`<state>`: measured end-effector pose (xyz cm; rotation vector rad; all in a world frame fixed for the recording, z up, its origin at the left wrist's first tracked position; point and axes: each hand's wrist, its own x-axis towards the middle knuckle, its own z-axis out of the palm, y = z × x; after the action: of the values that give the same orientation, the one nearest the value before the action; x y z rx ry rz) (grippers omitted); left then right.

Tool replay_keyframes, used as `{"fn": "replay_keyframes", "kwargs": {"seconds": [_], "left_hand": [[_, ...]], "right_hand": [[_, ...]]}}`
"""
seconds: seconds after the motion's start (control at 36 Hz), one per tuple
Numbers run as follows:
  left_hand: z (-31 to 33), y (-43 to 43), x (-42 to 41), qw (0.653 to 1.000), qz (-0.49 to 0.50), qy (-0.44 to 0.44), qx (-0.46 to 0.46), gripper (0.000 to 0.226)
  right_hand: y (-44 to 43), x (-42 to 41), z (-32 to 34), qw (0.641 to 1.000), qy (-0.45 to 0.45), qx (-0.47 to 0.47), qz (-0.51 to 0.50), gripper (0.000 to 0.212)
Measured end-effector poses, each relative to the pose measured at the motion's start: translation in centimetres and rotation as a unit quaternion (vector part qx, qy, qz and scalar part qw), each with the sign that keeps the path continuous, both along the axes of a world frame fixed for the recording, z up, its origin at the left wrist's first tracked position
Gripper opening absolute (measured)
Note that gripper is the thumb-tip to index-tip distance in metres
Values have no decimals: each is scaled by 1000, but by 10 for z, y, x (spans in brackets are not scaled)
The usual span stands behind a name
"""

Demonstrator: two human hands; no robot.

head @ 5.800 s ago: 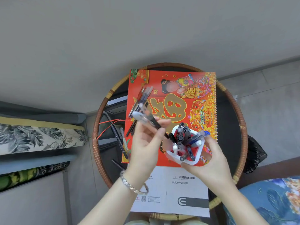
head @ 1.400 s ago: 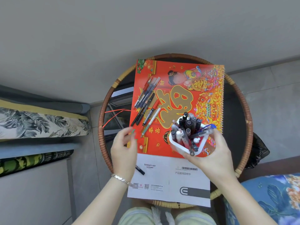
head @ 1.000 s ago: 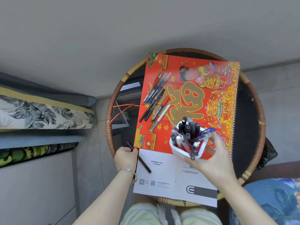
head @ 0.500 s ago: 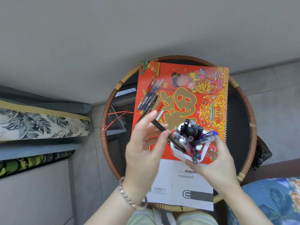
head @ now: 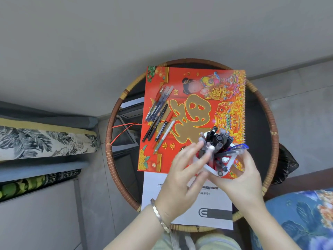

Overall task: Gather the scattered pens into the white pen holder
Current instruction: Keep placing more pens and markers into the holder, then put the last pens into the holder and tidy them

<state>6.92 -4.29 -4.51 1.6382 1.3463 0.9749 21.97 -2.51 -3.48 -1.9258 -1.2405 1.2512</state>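
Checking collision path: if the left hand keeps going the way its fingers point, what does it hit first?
Likely the pens packed in the white pen holder; the left hand has its fingers right at them. Depth is unclear.

You face a plain grey wall [head: 126,33]. Grey floor tiles [head: 302,105] lie to your right. A round, rattan-rimmed counter [head: 109,141] stands before you. A leaf-print cushion [head: 45,143] lies left; a blue floral cushion [head: 297,217] lies lower right.
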Motion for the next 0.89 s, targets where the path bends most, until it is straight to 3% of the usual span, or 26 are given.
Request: {"fn": "replay_keyframes", "kwargs": {"seconds": [0.08, 0.17, 0.25, 0.42, 0.5, 0.64, 0.72, 0.78, 0.83, 0.89], "left_hand": [[4, 11, -8, 982, 72, -108, -137, 27], [-7, 30, -20, 960, 196, -53, -193, 17], [-31, 51, -33, 931, 243, 38, -271, 26], [-71, 76, -46, 905, 163, 244, -308, 52], [-78, 80, -43, 892, 117, 313, -304, 45], [-81, 79, -37, 878, 110, 328, -331, 27], [-75, 76, -34, 875, 98, 282, -382, 23], [-67, 74, -34, 877, 122, 199, -419, 17], [-48, 73, -35, 879, 177, 47, -440, 9], [-22, 73, -37, 878, 206, -122, -415, 17]], "right_hand": [[-1, 4, -2, 1000, -6, 1, -9, 60], [-2, 8, -4, 1000, 3, -10, -15, 64], [-2, 11, -5, 1000, 7, -19, -8, 71], [2, 13, -4, 1000, 11, -12, 18, 63], [4, 14, -7, 1000, 13, -9, 25, 64], [4, 15, -11, 999, 18, -8, 32, 63], [5, 15, -9, 999, 26, -5, 30, 60], [4, 14, -7, 999, 28, -7, 32, 59], [4, 17, -6, 999, 29, -8, 34, 59], [3, 19, -6, 999, 26, -8, 37, 58]]}}
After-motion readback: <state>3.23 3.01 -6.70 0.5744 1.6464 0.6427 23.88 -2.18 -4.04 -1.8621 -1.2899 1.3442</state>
